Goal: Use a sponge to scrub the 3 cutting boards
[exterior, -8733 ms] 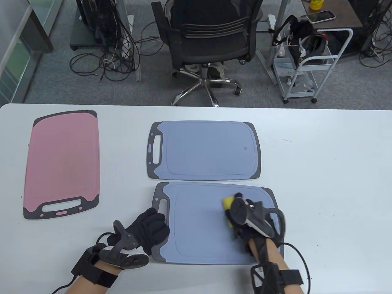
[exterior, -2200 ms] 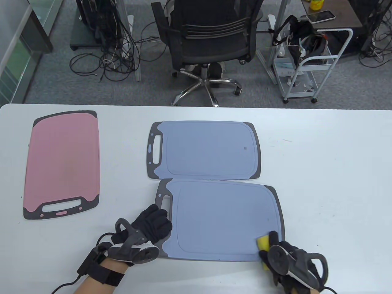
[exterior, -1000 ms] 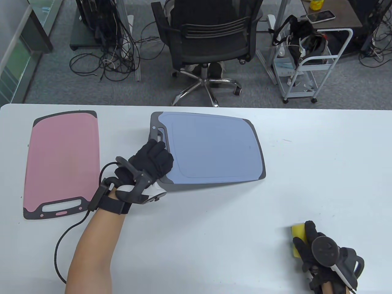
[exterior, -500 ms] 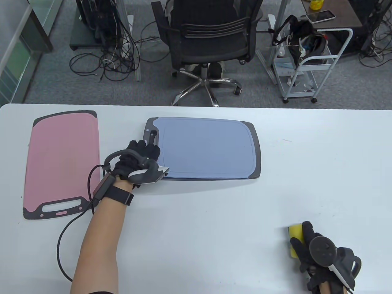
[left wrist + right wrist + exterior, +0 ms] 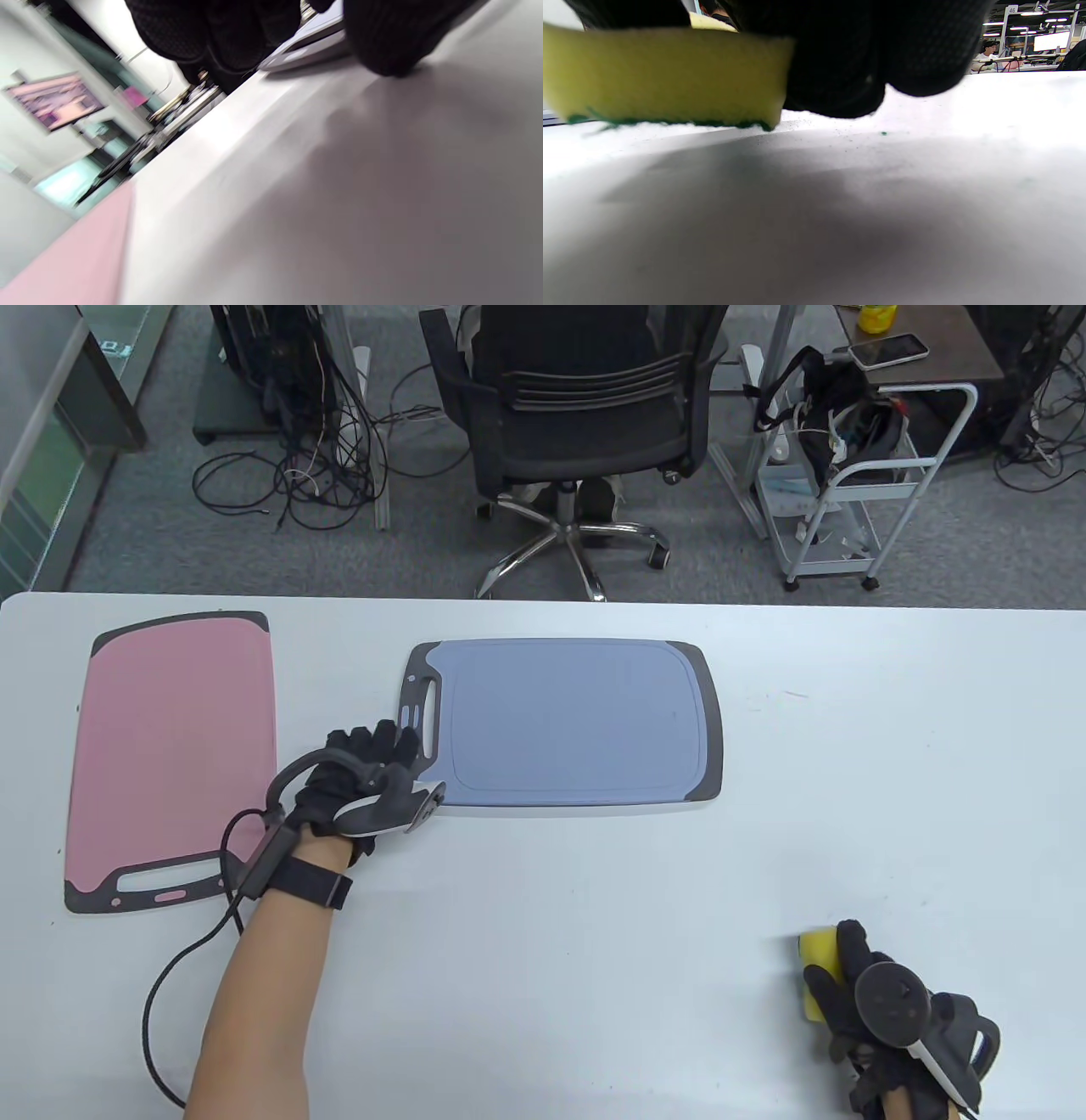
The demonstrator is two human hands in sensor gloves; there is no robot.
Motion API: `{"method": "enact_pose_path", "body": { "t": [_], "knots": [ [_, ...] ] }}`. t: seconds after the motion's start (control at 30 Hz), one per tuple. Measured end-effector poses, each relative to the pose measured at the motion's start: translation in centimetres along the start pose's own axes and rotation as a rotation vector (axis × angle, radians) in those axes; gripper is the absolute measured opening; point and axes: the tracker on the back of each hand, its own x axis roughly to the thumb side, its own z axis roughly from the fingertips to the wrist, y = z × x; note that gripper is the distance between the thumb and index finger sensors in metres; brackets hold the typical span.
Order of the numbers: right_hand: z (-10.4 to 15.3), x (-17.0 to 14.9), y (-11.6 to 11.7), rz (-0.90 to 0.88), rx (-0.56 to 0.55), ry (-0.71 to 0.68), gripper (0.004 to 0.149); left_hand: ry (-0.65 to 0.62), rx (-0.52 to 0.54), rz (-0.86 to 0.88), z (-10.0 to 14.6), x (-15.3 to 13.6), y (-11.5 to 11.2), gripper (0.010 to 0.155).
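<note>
My left hand (image 5: 361, 780) rests loose-fingered beside the blue board stack's (image 5: 568, 721) handle; my right hand (image 5: 857, 993) grips the sponge (image 5: 817, 954) well right of it.

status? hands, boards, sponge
Left hand open beside blue boards, stacked. Right hand grips sponge on table. Pink board apart, nothing in the way.

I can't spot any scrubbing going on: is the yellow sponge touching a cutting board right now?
No, the right hand holds the yellow sponge on the bare white table, far from both boards.
</note>
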Motion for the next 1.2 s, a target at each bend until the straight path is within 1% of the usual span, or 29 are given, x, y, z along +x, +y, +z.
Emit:
{"method": "enact_pose_path", "body": {
  "t": [0.07, 0.13, 0.17, 0.3, 0.4, 0.5, 0.57, 0.67, 0.7, 0.73, 0.77, 0.8, 0.87, 0.93, 0.97, 1.03, 1.07, 1.1, 1.2],
  "knots": [
    [0.0, 0.0, 0.0, 0.004, -0.005, -0.007, 0.074, 0.066, -0.064, 0.072, 2.3, -1.0, -1.2, 0.089],
    [0.0, 0.0, -0.1, 0.001, -0.011, -0.012, 0.074, 0.119, -0.087, 0.127, 4.4, -2.0, -2.5, 0.089],
    [0.1, 0.1, -0.2, -0.002, -0.016, -0.014, 0.074, 0.155, -0.107, 0.164, 5.7, -2.6, -3.4, 0.089],
    [0.5, 0.1, -0.5, -0.024, -0.036, -0.018, 0.074, 0.261, -0.191, 0.287, 9.7, -4.5, -6.5, 0.084],
    [0.8, 0.2, -0.7, -0.037, -0.042, -0.02, 0.074, 0.333, -0.234, 0.359, 12.2, -5.6, -8.2, 0.082],
    [1.0, 0.2, -0.9, -0.043, -0.049, -0.025, 0.074, 0.382, -0.225, 0.371, 13.9, -6.2, -9.5, 0.078],
    [1.0, 0.1, -0.9, -0.055, -0.051, -0.026, 0.074, 0.402, -0.253, 0.419, 14.6, -6.7, -10.1, 0.078],
    [1.0, -0.1, -0.9, -0.062, -0.05, -0.024, 0.074, 0.46, -0.293, 0.477, 14.8, -7.4, -10.9, 0.076],
    [1.0, -0.2, -0.9, -0.062, -0.045, -0.021, 0.074, 0.46, -0.296, 0.509, 14.6, -7.7, -11.0, 0.075],
    [0.9, -0.2, -0.8, -0.062, -0.041, -0.018, 0.074, 0.466, -0.272, 0.524, 14.4, -7.7, -10.9, 0.073],
    [0.9, -0.3, -0.7, -0.06, -0.037, -0.015, 0.074, 0.453, -0.265, 0.512, 14.1, -7.8, -11.1, 0.071],
    [0.8, -0.3, -0.7, -0.058, -0.035, -0.013, 0.074, 0.408, -0.266, 0.481, 13.9, -7.8, -11.2, 0.068],
    [0.7, -0.3, -0.6, -0.057, -0.03, -0.011, 0.074, 0.375, -0.267, 0.432, 13.6, -7.8, -11.3, 0.065],
    [0.6, -0.3, -0.5, -0.054, -0.029, -0.011, 0.074, 0.329, -0.231, 0.398, 13.4, -7.9, -11.4, 0.063],
    [0.6, -0.2, -0.5, -0.051, -0.028, -0.011, 0.074, 0.286, -0.226, 0.369, 13.2, -7.7, -11.4, 0.063],
    [0.4, -0.2, -0.3, -0.04, -0.022, -0.008, 0.074, 0.194, -0.234, 0.226, 12.8, -7.1, -11.6, 0.064],
    [0.4, -0.2, -0.3, -0.039, -0.021, -0.008, 0.074, 0.172, -0.228, 0.187, 12.7, -7.0, -11.6, 0.064],
    [0.4, -0.2, -0.3, -0.04, -0.019, -0.006, 0.074, 0.14, -0.215, 0.16, 12.6, -6.8, -11.6, 0.064],
    [0.4, -0.2, -0.3, -0.042, -0.02, -0.004, 0.074, 0.099, -0.179, 0.129, 12.5, -6.5, -11.4, 0.065]
  ]
}}
